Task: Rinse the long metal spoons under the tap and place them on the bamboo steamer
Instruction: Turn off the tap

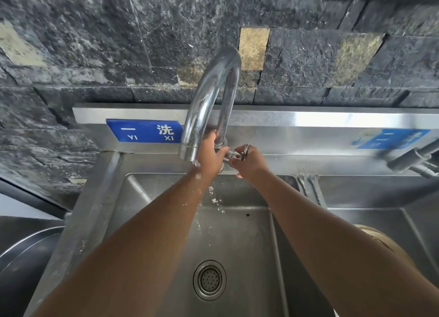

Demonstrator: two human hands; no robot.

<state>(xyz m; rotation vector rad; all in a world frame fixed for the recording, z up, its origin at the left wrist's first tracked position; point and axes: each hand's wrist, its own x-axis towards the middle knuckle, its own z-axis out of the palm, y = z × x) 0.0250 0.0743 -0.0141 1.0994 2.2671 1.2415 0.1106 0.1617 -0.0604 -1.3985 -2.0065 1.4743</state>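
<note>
Gripping one tap: left hand round its pipe, right hand fingers pinching its handle

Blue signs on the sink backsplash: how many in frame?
2. One blue sign left of the tap, legible. The other blue sign sits far right, blurred. More could lie outside the frame.

A blue sign on the steel backsplash reads "一 洗", with "YI XI" beneath. A second blue sign further right is illegible.
</note>
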